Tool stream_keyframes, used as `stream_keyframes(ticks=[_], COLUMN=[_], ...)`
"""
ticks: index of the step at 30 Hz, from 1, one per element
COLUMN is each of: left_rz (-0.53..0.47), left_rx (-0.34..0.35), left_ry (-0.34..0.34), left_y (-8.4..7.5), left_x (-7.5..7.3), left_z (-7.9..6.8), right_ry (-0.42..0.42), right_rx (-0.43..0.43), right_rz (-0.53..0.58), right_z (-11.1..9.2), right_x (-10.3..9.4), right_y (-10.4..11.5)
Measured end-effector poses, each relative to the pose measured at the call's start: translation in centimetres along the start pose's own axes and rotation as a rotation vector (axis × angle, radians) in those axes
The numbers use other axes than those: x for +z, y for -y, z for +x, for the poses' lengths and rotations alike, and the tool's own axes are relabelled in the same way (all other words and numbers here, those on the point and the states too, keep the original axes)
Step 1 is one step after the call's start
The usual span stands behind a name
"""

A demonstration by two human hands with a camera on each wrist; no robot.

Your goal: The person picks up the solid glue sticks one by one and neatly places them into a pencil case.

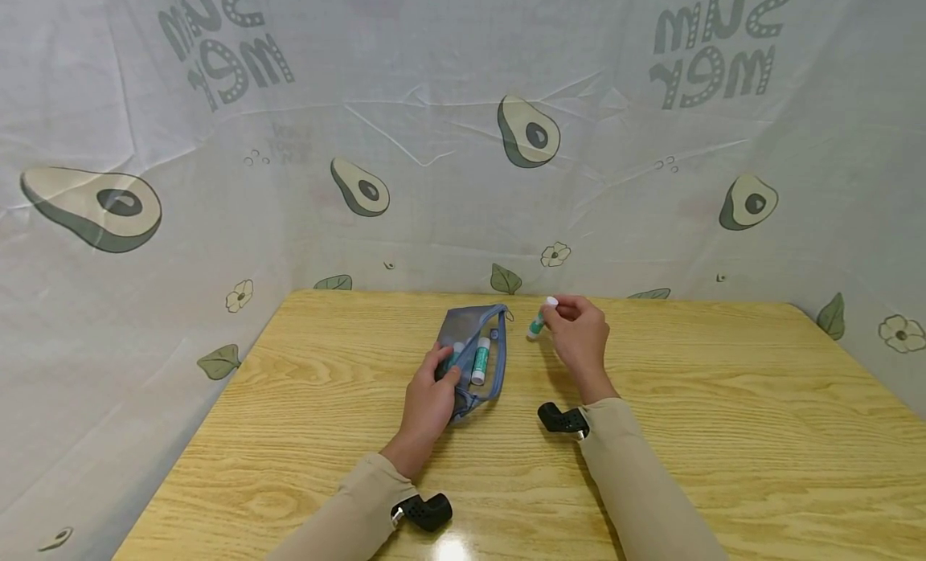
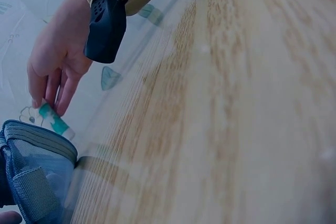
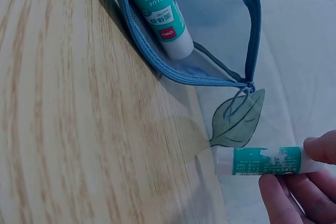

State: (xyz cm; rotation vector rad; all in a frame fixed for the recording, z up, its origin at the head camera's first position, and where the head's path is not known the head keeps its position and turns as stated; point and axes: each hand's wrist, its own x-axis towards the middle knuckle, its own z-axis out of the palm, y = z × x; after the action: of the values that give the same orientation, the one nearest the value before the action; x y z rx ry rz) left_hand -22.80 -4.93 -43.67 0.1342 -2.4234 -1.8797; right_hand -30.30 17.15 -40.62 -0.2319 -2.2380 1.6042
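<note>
My left hand (image 1: 427, 402) grips the near side of a blue-grey mesh zipper pouch (image 1: 465, 321), with the thumb on top. The pouch gapes open toward the right. Inside its mouth lies a green-and-white glue stick (image 3: 158, 14), and another green-and-white shape shows dimly through the mesh under my left fingers. To the right of the pouch, my right hand (image 1: 584, 340) pinches a second glue stick (image 3: 266, 160) by its white end between thumb and fingers. That stick tilts with its other end down toward the table, apart from the pouch.
Both hands work over a wood-grain table (image 1: 694, 400). A pale cloth (image 1: 434, 143) printed with avocados, leaves and flowers hangs behind and at the sides. Black camera mounts (image 1: 563, 419) sit on both wrists. A thin cord loop (image 3: 235, 103) dangles from the pouch's zipper end.
</note>
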Motion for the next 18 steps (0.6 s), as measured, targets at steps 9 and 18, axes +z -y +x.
stream_keyframes(ticks=[9,18], left_rz=[0.0,0.004], left_rx=[0.005,0.002], left_ry=[-0.001,0.003], left_y=[0.0,0.0], left_x=[0.0,0.0], left_z=[-0.1,-0.1], right_ry=[0.001,0.0], right_rx=[-0.004,-0.034], right_rz=[0.033,0.041], right_z=[0.0,-0.4], right_x=[0.1,0.1], right_y=[0.6,1.7])
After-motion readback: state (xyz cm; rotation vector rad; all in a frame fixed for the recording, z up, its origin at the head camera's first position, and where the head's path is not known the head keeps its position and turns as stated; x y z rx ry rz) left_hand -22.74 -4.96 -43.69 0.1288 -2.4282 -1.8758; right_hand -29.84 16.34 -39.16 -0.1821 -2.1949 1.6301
